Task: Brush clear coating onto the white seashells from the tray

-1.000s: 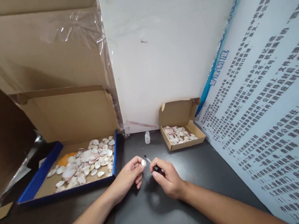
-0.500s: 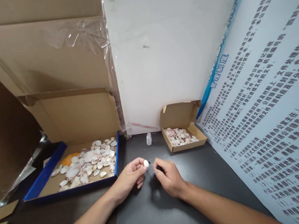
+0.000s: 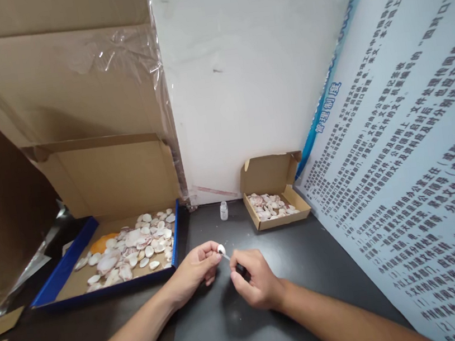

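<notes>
Between the thumb and fingertips of my left hand (image 3: pixel 201 265) is a small white seashell (image 3: pixel 221 247), held above the dark table. My right hand (image 3: pixel 256 278) is closed around a thin brush (image 3: pixel 226 256) with a pale stem and a dark tip. That tip meets the shell, seemingly at its lower edge. Most of the brush's handle is hidden in my fist; a dark part shows between the fingers. Beyond both hands a small glass bottle (image 3: pixel 224 211) with a label stands upright near the wall.
A wide blue-edged cardboard box (image 3: pixel 61 271) on the left stands with its lid up, holding many shells and something orange. Back right, a smaller open cardboard box (image 3: pixel 279 222) also contains shells. A printed board (image 3: pixel 396 141) leans along the right side; cardboard scraps (image 3: pixel 1 326) lie far left.
My right hand has moved slightly left, bringing the brush tip from just beside the shell onto it. The shell appears slightly turned in my left hand. The whole view has shifted a little.
</notes>
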### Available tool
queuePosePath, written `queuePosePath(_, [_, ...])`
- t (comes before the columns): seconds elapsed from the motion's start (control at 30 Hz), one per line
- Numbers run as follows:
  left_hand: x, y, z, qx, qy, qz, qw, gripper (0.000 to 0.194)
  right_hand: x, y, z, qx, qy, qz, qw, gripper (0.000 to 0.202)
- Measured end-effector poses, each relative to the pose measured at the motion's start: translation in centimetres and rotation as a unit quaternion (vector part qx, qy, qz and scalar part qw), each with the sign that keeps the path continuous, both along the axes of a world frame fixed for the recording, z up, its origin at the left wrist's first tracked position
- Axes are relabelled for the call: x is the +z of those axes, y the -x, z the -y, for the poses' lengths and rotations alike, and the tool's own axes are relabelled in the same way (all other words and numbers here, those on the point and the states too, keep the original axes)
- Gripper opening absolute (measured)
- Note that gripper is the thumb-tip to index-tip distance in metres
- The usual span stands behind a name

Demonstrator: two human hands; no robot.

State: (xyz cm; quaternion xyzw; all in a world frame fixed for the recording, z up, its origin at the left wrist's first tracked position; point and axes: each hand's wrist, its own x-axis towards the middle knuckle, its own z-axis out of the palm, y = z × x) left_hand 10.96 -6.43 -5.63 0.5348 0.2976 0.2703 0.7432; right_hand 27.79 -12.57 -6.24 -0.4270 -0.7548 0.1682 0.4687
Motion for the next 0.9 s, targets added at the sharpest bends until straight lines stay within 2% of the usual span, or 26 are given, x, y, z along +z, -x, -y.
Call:
queuePosePath(0.13, [0.04,0.04,-0.06,0.003,0.007,-0.002,1.0,0.034,0.1,0.06,-0.24,-0.076,0.023,0.019,0.997,0.01])
queuePosePath(0.27, [0.17,0.02,-0.02,0.003,0.009,-0.004,1.0,0.033,0.12,0.06,-0.18,-0.039,0.012,0.016,0.999,0.011])
queuePosePath(0.4, [0.22,-0.06,0.02,0.002,0.006,-0.008,1.0,0.034,0.11,0.0,-0.1,-0.061,0.032,0.005,0.998,0.012])
queuePosePath(0.5, [0.17,-0.06,0.0,-0.001,0.003,-0.006,1.0,0.035,0.16,-0.09,-0.29,-0.033,0.038,-0.003,0.999,0.012])
queuePosePath(0.67, [0.01,0.01,-0.07,-0.004,0.009,-0.002,1.0,0.032,0.22,-0.2,-0.65,-0.088,0.091,-0.021,0.992,0.011])
queuePosePath(0.77, [-0.01,-0.01,-0.05,0.001,0.009,-0.002,1.0,0.032,0.08,-0.13,-0.53,-0.014,0.083,-0.034,0.996,0.013])
queuePosePath(0.9, [-0.09,-0.03,-0.02,0.006,0.012,-0.001,1.0,0.033,-0.07,-0.02,-0.31,-0.058,0.095,-0.018,0.994,0.014])
